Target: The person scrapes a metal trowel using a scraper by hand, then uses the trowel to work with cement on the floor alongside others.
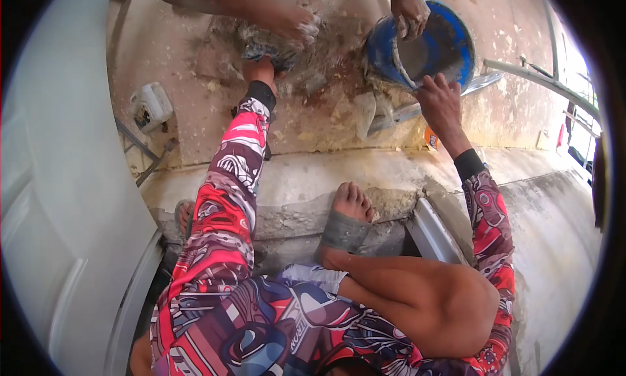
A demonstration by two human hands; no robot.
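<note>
My right hand [440,105] has its fingers closed over the near rim of a blue bucket [466,40]. The bucket is tilted, its mouth facing me and its inside smeared with grey. My left hand [259,69] reaches down to a grey, wet-looking clump [251,37]; its fingers are hidden by blur and a dark bluish-grey patch. Right beside that clump is another person's grey-smeared hand [290,27]. That person's other hand [411,11] rests over the bucket's far-left rim.
A cut white plastic jug [151,106] lies at left near dark metal bars [137,141]. A white door [59,180] stands along the left. Metal lengths [424,108] run beneath the bucket. My sandalled foot [349,219] is on the concrete step [293,180].
</note>
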